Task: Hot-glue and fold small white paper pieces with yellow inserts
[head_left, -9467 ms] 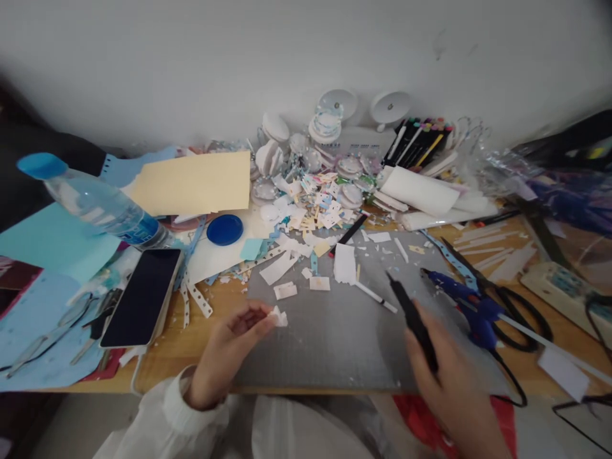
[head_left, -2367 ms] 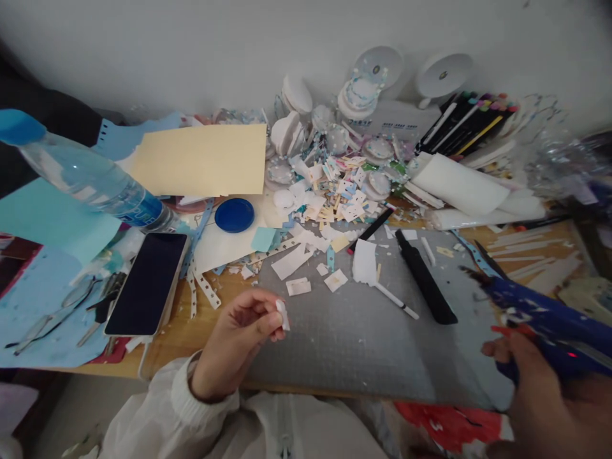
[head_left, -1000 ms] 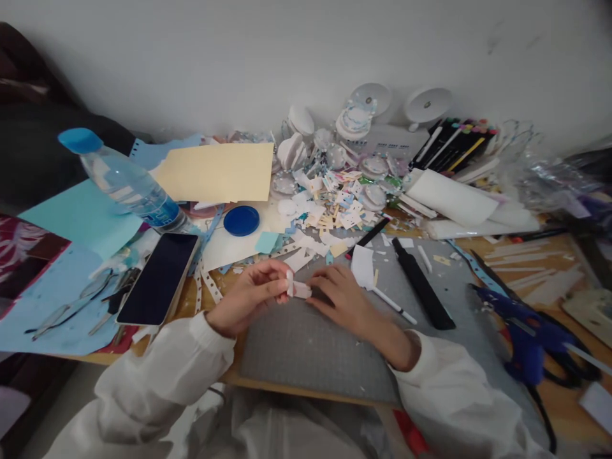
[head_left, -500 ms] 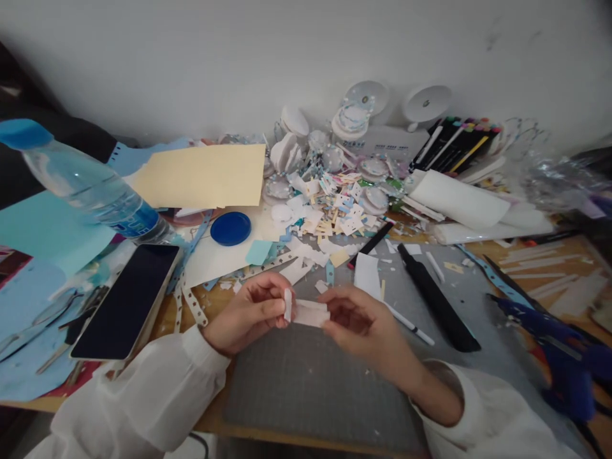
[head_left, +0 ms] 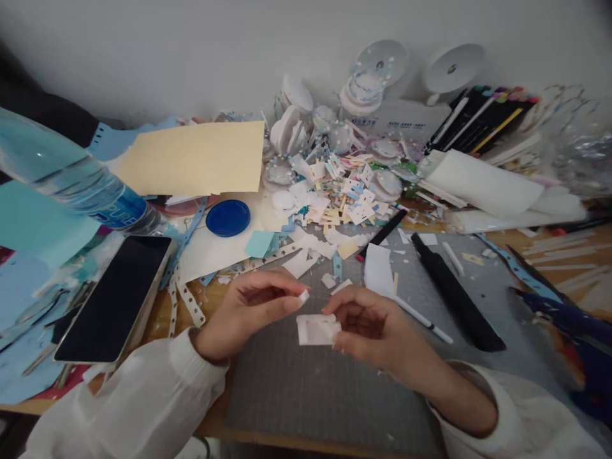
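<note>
My left hand (head_left: 255, 306) pinches a small white piece (head_left: 304, 295), probably paper, between thumb and fingertips. A little to the right, my right hand (head_left: 370, 325) is closed on the right end of a small white paper strip (head_left: 315, 330), with the other fingers curled behind. The two pieces are apart from each other. Both hands are above the grey cutting mat (head_left: 306, 389). Behind my right hand lie a folded white paper piece (head_left: 377, 269) and a white pen (head_left: 425, 320).
A phone (head_left: 117, 296) and a water bottle (head_left: 90, 182) are on the left, near a blue lid (head_left: 228, 218). Paper scraps (head_left: 344, 194) heap up at the back. On the right are a long black object (head_left: 454, 293) and a blue glue gun (head_left: 564, 325).
My hands have moved apart. The small white piece in my left hand is now clear of the paper strip in my right. The view has shifted slightly.
</note>
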The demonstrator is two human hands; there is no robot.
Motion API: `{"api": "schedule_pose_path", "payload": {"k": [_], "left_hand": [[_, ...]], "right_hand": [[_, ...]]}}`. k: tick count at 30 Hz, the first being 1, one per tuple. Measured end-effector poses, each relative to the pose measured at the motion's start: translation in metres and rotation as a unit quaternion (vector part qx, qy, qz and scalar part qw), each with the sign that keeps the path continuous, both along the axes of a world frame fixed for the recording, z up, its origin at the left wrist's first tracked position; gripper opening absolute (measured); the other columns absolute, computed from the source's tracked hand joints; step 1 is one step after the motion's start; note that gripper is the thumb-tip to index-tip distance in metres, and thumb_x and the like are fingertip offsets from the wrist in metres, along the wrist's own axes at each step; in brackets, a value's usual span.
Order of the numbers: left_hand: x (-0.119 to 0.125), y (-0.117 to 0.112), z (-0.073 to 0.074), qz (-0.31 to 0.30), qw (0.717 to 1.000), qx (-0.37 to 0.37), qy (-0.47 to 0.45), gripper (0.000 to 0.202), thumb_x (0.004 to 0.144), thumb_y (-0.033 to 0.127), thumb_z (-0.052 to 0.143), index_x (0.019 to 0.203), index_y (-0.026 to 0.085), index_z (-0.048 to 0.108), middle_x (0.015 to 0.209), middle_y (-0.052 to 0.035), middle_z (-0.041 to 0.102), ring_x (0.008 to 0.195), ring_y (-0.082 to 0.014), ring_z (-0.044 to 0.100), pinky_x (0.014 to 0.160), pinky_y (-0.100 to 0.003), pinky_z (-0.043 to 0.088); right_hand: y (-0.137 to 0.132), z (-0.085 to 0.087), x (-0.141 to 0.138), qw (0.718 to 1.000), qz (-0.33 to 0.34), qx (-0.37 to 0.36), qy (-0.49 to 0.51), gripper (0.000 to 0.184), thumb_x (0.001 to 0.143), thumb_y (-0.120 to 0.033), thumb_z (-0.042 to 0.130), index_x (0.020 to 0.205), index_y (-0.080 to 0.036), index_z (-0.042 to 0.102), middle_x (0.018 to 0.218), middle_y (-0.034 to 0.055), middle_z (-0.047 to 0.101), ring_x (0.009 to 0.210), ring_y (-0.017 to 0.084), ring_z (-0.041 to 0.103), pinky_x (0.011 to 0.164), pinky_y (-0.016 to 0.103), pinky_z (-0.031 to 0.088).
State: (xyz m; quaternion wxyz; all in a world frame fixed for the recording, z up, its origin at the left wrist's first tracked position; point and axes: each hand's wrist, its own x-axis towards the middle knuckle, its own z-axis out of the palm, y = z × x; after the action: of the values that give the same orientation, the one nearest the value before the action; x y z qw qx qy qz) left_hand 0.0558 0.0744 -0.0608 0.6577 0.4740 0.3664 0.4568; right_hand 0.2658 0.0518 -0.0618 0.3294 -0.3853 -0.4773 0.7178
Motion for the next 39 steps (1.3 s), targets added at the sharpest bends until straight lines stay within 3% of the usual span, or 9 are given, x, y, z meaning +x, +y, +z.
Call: {"api": "schedule_pose_path", "payload": {"k": [9,15,21,26,29,34,39], "left_hand": [[0.000,-0.002,0.008,-0.014,0.982,0.145,0.117,0.021,0.076,0.013,0.071,0.090,0.026,0.079,0.080,-0.0057,0.065,0.074,-0.0166,0.059,0.066,-0.026,0.047],[0.000,-0.004,0.011,-0.022,0.944,0.258,0.204,0.024,0.077,0.014,0.070,0.094,0.028,0.078,0.076,-0.0074,0.066,0.073,-0.0205,0.058,0.072,-0.033,0.046],[0.000,-0.005,0.007,0.000,0.897,0.340,0.283,0.024,0.078,0.017,0.070,0.096,0.030,0.077,0.079,-0.0069,0.065,0.074,-0.0199,0.056,0.074,-0.034,0.043],[-0.001,-0.004,0.004,-0.010,0.875,0.389,0.288,0.020,0.081,0.018,0.068,0.098,0.026,0.075,0.086,-0.0056,0.061,0.080,-0.0183,0.054,0.075,-0.033,0.044],[-0.002,-0.004,0.004,-0.014,0.883,0.387,0.265,0.024,0.084,0.017,0.064,0.106,0.025,0.072,0.096,-0.0067,0.060,0.088,-0.0187,0.054,0.077,-0.033,0.045],[-0.003,-0.003,0.002,0.010,0.929,0.311,0.200,0.033,0.086,0.017,0.063,0.117,0.027,0.067,0.106,-0.0079,0.057,0.100,-0.0204,0.052,0.086,-0.033,0.046],[0.001,-0.001,-0.001,-0.035,0.972,0.213,0.096,0.037,0.083,0.022,0.067,0.121,0.021,0.064,0.099,-0.0090,0.060,0.090,-0.0185,0.056,0.081,-0.030,0.049]], "right_hand": [[-0.002,-0.001,-0.003,1.000,-0.021,0.004,0.004,0.021,0.074,-0.021,0.070,0.089,-0.023,0.054,0.074,-0.0042,0.060,0.061,0.007,0.054,0.055,0.019,0.043],[-0.004,-0.004,-0.004,0.999,-0.031,0.023,-0.002,0.023,0.076,-0.018,0.069,0.091,-0.024,0.052,0.078,-0.0036,0.061,0.066,0.008,0.055,0.060,0.019,0.044],[-0.005,-0.005,-0.002,0.999,-0.032,0.028,0.007,0.022,0.078,-0.016,0.068,0.091,-0.024,0.053,0.081,-0.0045,0.060,0.069,0.007,0.055,0.062,0.018,0.044],[-0.004,-0.010,-0.002,0.998,-0.042,0.040,0.023,0.023,0.078,-0.014,0.070,0.091,-0.025,0.054,0.082,-0.0048,0.059,0.069,0.006,0.054,0.063,0.016,0.044],[-0.004,-0.010,-0.002,0.997,-0.051,0.048,0.027,0.022,0.079,-0.014,0.069,0.092,-0.025,0.055,0.083,-0.0047,0.059,0.069,0.005,0.054,0.063,0.016,0.045],[-0.002,-0.008,-0.001,0.994,-0.062,0.088,0.016,0.022,0.080,-0.014,0.067,0.093,-0.027,0.056,0.082,-0.0045,0.059,0.070,0.006,0.055,0.066,0.015,0.047],[-0.004,-0.006,0.000,0.984,-0.071,0.165,-0.005,0.024,0.082,-0.011,0.064,0.096,-0.029,0.056,0.086,-0.0044,0.057,0.073,0.006,0.056,0.068,0.015,0.049]]}}
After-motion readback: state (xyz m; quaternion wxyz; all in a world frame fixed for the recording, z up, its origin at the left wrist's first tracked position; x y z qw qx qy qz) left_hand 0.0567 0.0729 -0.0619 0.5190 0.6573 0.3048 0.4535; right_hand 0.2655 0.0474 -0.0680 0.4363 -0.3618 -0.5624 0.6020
